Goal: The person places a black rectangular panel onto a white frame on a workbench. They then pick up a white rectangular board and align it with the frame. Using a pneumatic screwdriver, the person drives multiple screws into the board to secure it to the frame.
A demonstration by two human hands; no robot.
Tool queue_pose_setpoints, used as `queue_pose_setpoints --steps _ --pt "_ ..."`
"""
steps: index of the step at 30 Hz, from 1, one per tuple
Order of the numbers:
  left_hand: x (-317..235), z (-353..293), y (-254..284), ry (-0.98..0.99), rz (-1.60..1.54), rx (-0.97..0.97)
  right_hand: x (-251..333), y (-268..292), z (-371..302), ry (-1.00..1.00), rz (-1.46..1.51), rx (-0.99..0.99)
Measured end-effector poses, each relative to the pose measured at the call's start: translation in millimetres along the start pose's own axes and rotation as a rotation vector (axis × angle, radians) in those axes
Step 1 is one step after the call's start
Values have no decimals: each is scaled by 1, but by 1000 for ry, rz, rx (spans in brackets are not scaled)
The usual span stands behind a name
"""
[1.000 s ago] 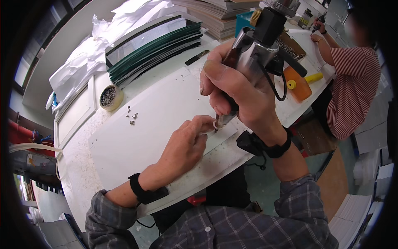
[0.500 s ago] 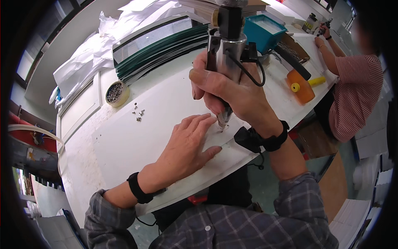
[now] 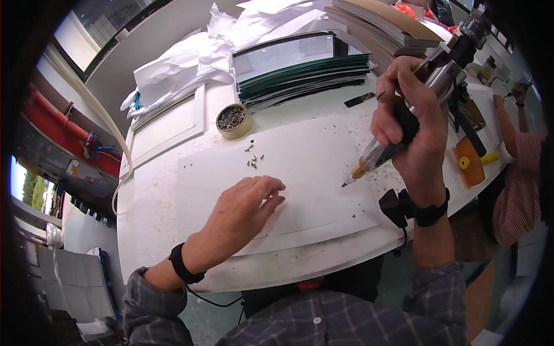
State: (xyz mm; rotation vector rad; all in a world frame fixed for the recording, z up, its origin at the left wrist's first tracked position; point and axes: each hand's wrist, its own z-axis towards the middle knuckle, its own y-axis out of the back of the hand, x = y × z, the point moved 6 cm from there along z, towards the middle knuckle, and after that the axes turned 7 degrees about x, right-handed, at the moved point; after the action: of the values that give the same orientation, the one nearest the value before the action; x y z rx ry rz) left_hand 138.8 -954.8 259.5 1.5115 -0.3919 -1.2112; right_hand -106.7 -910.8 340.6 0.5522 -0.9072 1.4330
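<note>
My right hand (image 3: 426,138) is wrapped round a power screwdriver (image 3: 445,79) with a metal body, raised and tilted over the right part of the white panel (image 3: 306,150). Its narrow bit points down to the left; whether it touches the panel is hard to tell. My left hand (image 3: 236,213) is over the panel's front left part, thumb and forefinger a little apart with nothing visible between them. Just beyond its fingers lie several small loose screws (image 3: 253,162). Behind those stands a round tub (image 3: 234,122) full of screws. A dark dot (image 3: 354,216) marks the panel's front right.
Dark green-edged sheets (image 3: 306,81) are stacked at the back, with crumpled white wrapping (image 3: 184,63) to their left. A flat dark blade (image 3: 359,100) lies by the stack. On the right are an orange bottle (image 3: 468,161) with a yellow cap and a person in a striped shirt (image 3: 522,184).
My right hand has lifted the screwdriver away from the panel's front edge and tilted it. My left hand has drawn away from the bit. The whole view has swung left.
</note>
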Motion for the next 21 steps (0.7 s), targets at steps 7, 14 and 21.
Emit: queue_pose_setpoints --steps 7,14,21 --pt "90 18 26 269 -17 -149 -7 3 3 -26 34 -25" --pt "87 36 14 274 113 -57 0 7 5 7 18 -23" --pt "81 36 15 227 9 -142 -1 11 7 9 30 -59"
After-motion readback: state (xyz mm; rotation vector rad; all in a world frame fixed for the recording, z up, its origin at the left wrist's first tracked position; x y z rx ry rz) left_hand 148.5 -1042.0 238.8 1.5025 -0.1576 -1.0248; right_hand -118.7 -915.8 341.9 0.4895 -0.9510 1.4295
